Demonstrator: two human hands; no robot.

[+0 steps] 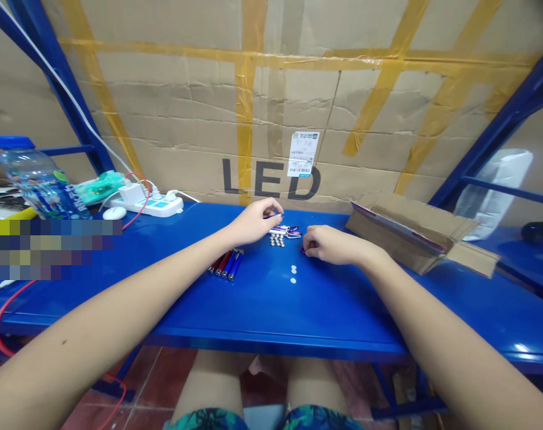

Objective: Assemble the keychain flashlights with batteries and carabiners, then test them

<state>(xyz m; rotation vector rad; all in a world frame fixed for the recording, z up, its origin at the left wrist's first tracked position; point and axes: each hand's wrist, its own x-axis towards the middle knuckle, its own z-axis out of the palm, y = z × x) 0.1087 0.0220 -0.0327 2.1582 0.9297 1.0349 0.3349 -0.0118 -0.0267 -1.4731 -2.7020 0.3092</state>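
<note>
- Head view: a person sat at a blue table point(262, 310), both bare forearms reaching in over it.
- From where I stood, the left hand point(257, 221) was above the far middle of the table, thumb and forefinger drawn close together; I couldn't tell whether they gripped anything.
- Just under it lay a small cluster of purple and silver clips point(293, 232).
- The right hand point(327, 243) was low over the table to the right of those, fingers curled narrow, with a small dark purple piece point(303, 251) at the tips; whether it was pinched or only touched, I couldn't tell.
- Between the hands, small silvery pieces point(277, 242) sat in short rows, right below the clips.
- Nearer the person were three white discs point(293, 280), two of them close together.
- Red and blue tubes point(231, 266) lay side by side near the left forearm, reds to the left.
- Off to the right stood an opened cardboard box point(388, 236); on the left, a power strip point(164, 206) and a bottle point(43, 179).
</note>
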